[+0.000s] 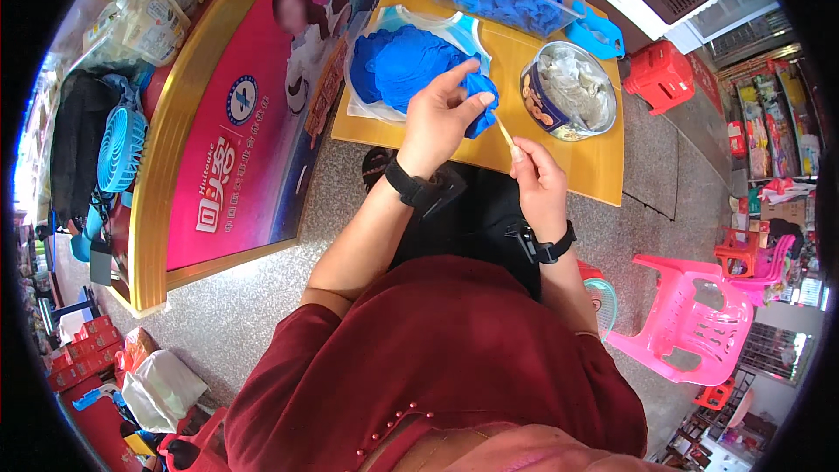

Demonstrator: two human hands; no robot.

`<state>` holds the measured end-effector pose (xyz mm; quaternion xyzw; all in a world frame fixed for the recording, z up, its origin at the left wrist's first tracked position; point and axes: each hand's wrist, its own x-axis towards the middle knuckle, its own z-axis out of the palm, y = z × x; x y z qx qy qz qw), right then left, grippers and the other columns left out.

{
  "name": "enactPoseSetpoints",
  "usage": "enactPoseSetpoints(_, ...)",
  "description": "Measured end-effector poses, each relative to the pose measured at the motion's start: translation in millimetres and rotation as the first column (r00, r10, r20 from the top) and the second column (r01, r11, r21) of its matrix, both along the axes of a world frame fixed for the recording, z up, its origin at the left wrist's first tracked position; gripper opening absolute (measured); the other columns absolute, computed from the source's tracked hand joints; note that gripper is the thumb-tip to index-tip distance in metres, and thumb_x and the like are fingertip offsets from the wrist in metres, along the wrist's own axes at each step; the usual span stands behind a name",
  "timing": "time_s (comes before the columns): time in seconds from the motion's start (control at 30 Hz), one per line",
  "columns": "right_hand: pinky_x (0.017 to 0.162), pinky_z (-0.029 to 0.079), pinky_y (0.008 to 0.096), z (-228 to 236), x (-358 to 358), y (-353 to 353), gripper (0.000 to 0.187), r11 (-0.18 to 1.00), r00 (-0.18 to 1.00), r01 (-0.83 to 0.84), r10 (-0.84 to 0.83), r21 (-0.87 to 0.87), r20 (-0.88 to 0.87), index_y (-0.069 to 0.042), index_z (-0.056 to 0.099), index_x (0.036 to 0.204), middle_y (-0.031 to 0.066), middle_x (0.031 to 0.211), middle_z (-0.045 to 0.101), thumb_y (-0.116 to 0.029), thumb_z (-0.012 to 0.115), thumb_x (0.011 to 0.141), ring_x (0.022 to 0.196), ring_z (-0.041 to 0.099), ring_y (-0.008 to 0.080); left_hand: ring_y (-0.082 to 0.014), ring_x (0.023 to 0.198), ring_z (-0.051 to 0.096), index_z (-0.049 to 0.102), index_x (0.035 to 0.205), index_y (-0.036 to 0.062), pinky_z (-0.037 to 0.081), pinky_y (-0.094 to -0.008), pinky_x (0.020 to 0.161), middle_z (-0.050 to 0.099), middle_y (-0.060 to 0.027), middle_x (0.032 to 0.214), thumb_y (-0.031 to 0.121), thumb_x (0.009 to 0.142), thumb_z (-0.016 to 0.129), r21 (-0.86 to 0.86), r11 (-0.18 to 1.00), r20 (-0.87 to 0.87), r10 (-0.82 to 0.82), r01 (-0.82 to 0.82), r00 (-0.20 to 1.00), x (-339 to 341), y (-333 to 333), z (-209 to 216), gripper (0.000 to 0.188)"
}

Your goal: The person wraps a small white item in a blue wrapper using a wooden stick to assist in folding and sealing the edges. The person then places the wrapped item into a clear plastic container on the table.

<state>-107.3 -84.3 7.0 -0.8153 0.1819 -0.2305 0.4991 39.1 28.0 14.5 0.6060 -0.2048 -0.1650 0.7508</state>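
My left hand (pixel 440 120) is above the near edge of a yellow table (pixel 555 157), pinching a small crumpled blue piece (pixel 479 105) that looks like thin cloth. A thin pale stick (pixel 504 132) meets the underside of that piece; whether it goes inside cannot be seen. The stick's lower end is between the thumb and fingers of my right hand (pixel 537 177). Just beyond my left hand, a heap of similar blue pieces (pixel 398 65) lies on a white and light-blue sheet (pixel 468 28). To the right stands a round tin (pixel 546 109) with crumpled whitish material inside.
A clear plastic bin (pixel 568 10) of blue pieces stands at the table's far side, beside a blue plastic object (pixel 597 33). A pink-fronted counter (pixel 236 149) runs along the left. Red stools (pixel 660 77) and a pink chair (pixel 690 319) stand right.
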Motion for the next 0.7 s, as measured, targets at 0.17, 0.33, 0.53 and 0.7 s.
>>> enactPoseSetpoints(0.17,0.06,0.045,0.0228,-4,6,2,0.019,0.998,0.995,0.003,-0.009,0.069,0.095,0.001,0.065,0.109,0.0013,0.075,0.06,-0.01,0.059,0.095,0.065,0.053,0.0075,-0.0046,0.051,0.052,0.065,0.082,0.0029,0.039,-0.0203,0.045,0.061,-0.0001,0.064,0.021,0.091,0.068,0.042,0.997,-0.135,-0.051,0.057,0.989,-1,5,12,0.02)
enactPoseSetpoints(0.33,0.059,0.044,0.0222,7,10,0,0.018,0.999,0.995,0.012,-0.015,0.03,0.098,0.001,0.066,0.106,0.0013,0.075,0.059,-0.011,0.061,0.095,0.065,0.053,0.0071,-0.0049,0.049,0.052,0.065,0.079,0.0046,0.04,-0.0203,0.043,0.06,0.0004,0.064,0.023,0.091,0.068,0.071,0.987,-0.244,-0.123,0.144,0.962,-7,10,23,0.023)
enactPoseSetpoints(0.53,0.05,0.035,0.0186,1,12,13,0.021,0.915,0.995,-0.073,0.042,0.396,0.086,-0.002,0.061,0.113,-0.0016,0.073,0.054,-0.016,0.056,0.098,0.058,0.043,0.0033,-0.0052,0.046,0.052,0.062,0.076,0.0071,0.032,-0.0189,0.037,0.057,0.0007,0.059,0.024,0.093,0.065,-0.01,0.999,-0.192,-0.052,0.051,0.98,-8,9,25,0.024)
enactPoseSetpoints(0.7,0.043,0.025,0.0168,14,5,13,0.021,0.669,0.992,-0.119,0.107,0.733,0.063,-0.005,0.059,0.114,-0.0025,0.071,0.049,-0.019,0.052,0.1,0.05,0.033,0.0009,-0.0058,0.05,0.053,0.063,0.076,0.0036,0.041,-0.0208,0.045,0.06,-0.0012,0.062,0.022,0.095,0.062,-0.034,0.999,-0.161,-0.009,0.003,0.987,-3,12,23,0.026)
